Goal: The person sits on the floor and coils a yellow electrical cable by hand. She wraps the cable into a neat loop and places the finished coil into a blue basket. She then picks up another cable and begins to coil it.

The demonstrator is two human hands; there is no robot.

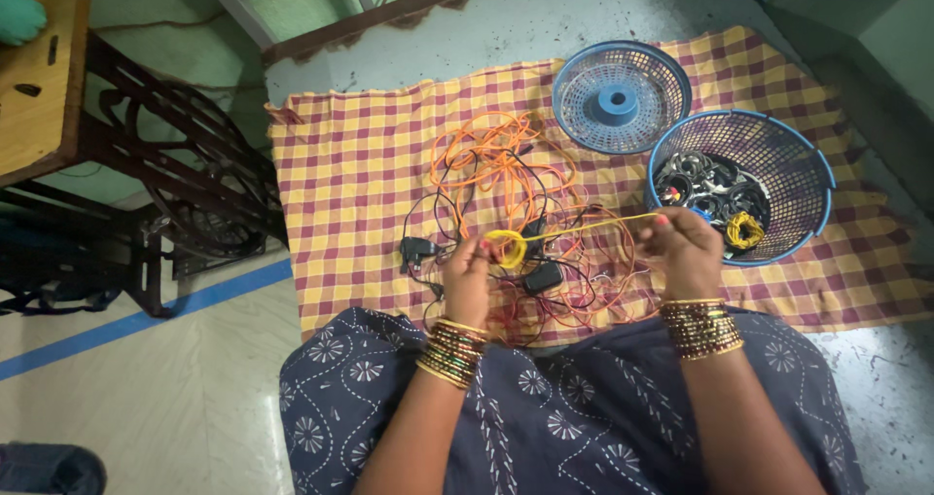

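While my left hand (469, 276) pinches the yellow wire coil (507, 249) at frame centre and my right hand (687, 250) grips its taut tail, I judge winding underway, needing steady tension next.

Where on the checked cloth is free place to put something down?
Free: the cloth's left strip, between its left edge and the cable tangle; also the strip right of the basket. Crowded: the middle, where both hands stretch a yellow cable.
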